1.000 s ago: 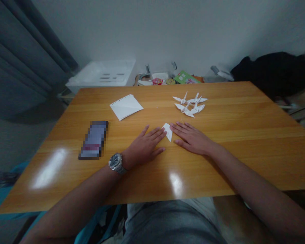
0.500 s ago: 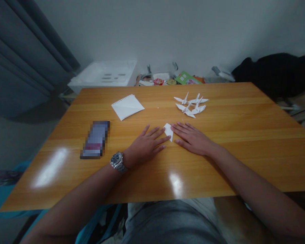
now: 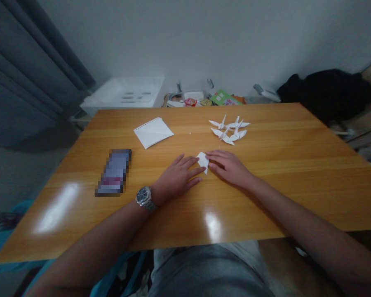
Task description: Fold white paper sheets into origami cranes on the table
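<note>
A small folded piece of white paper [image 3: 203, 162], kite-shaped, lies flat on the wooden table between my hands. My left hand [image 3: 179, 174], with a metal watch [image 3: 144, 197] on its wrist, rests palm down with fingers spread, fingertips on the paper's left edge. From the other side, my right hand [image 3: 229, 166] touches the paper's right edge with its fingertips; the fingers are stretched out and the thumb stands a little apart. Beyond it, several folded paper cranes [image 3: 228, 130] stand in a cluster.
A stack of white paper sheets [image 3: 153, 133] lies toward the back left. A pixelated phone [image 3: 114, 173] is left of my watch. Behind the table's far edge are a white foam box [image 3: 123, 93], a green packet [image 3: 225, 98] and black cloth [image 3: 324, 93].
The fingers of my right hand have drawn closer together and bent slightly at the paper's edge. My left hand stays nearly in place. The whole view has shifted slightly.
</note>
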Motion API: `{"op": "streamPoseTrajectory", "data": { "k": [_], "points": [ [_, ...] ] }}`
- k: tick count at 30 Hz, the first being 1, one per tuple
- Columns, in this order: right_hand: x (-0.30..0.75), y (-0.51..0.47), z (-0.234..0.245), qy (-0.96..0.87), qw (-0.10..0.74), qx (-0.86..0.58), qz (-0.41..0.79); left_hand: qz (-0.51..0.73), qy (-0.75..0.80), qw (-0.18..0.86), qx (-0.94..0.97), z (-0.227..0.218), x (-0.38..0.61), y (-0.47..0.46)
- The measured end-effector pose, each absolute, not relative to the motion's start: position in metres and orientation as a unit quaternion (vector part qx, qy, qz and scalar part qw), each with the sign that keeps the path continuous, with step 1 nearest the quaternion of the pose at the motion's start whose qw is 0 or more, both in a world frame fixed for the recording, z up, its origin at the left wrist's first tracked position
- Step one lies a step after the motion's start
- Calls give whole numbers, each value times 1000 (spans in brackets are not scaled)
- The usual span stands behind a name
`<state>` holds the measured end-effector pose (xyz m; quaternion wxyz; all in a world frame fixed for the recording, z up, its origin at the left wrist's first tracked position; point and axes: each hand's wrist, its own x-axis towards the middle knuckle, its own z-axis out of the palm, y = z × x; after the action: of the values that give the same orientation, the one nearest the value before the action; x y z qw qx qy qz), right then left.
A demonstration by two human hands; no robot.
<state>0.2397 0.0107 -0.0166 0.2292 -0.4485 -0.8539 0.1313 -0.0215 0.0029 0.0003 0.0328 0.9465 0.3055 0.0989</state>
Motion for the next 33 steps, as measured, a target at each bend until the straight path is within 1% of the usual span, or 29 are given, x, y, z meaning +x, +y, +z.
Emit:
{"op": "streamPoseTrajectory", "data": {
  "k": [5, 12, 17, 27, 33],
  "points": [
    [235, 14, -13, -840, 254, -458, 140, 108, 300, 39, 947, 2, -21, 2],
    [229, 16, -19, -824, 258, -496, 87, 115, 297, 48, 947, 4, -21, 1],
    [228, 14, -28, -826, 274, -488, 68, 122, 306, 64, 942, 5, -20, 2],
    [221, 6, -26, -826, 288, -478, 77, 199, 419, 59, 884, -3, -16, 3],
    [216, 1, -24, -821, 290, -482, 96, 202, 427, 70, 879, -5, -13, 1]
  ]
}}
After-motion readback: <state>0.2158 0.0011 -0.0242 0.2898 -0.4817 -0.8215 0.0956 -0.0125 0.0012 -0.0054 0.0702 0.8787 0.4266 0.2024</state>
